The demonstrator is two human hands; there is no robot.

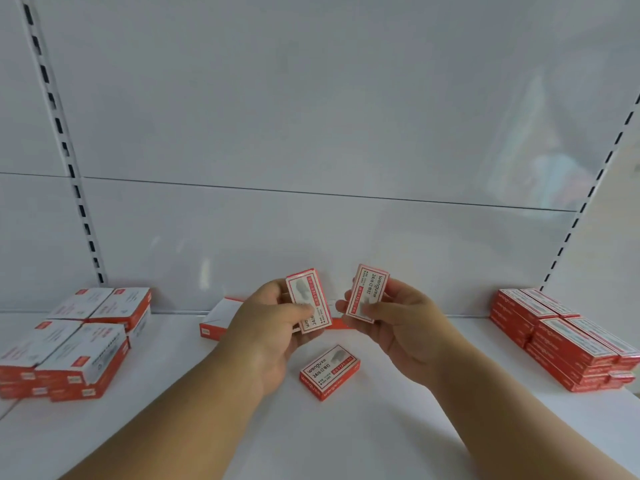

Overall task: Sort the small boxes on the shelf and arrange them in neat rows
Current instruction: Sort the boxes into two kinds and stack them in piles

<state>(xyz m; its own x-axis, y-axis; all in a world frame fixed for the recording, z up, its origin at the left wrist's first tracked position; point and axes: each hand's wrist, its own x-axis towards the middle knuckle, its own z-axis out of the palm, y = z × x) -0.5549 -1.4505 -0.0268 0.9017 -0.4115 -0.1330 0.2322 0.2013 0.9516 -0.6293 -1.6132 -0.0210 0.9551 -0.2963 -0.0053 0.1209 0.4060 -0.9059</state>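
White shelf (381, 445) | hands (273, 327) each grip one box (309, 300) | third box (329, 372) between wrists

Both hands (273, 327) (403, 327) raised, fingers (304, 310) curled, pinching.

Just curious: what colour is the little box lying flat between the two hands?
The loose box is red-sided with a white, red-bordered top, seen in the head view.

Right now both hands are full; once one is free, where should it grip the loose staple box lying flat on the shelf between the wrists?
Probably across its two long sides, coming from above. The loose box lies flat, label up, skewed on the shelf, with nothing touching those red edges. The left hand and right hand each hold a box.
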